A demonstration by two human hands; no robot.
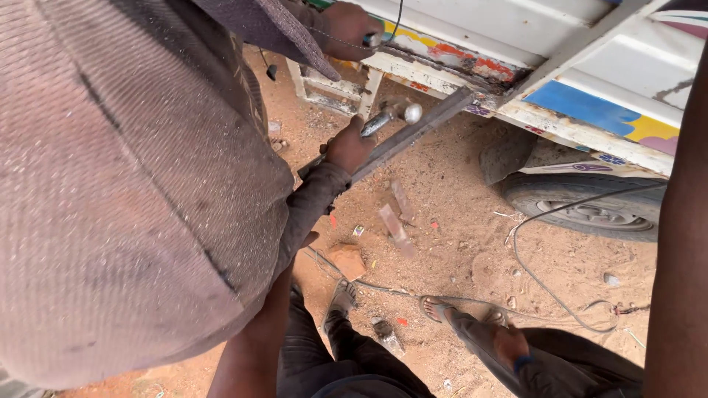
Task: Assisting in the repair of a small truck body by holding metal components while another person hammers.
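1. co-worker's back (pixel 125 184) in a dusty knit sweater sits closest to the lens and fills the left side.
2. left hand (pixel 310 238): only fingertips peek out under the co-worker's sleeve (pixel 310 203); can't tell if clenched or released.
3. right arm (pixel 682 243) runs up the right edge, and its hand is out of frame.
4. just above the left hand, a co-worker's hand (pixel 348 147) is clenched on a hammer (pixel 391 116), with the head pointing away from the grip.
5. bar (pixel 417 131): a long dark metal strip, slanting right under that grip, its far end up against the painted truck body (pixel 590 110).
6. second co-worker hand (pixel 346 29), well above the hammer grip, closed on something small at the truck edge.
7. below the grip: a brick (pixel 346 259) on sandy ground and a thin cable (pixel 531 273).
8. tyre (pixel 590 206) is well right of the grip, under the truck.
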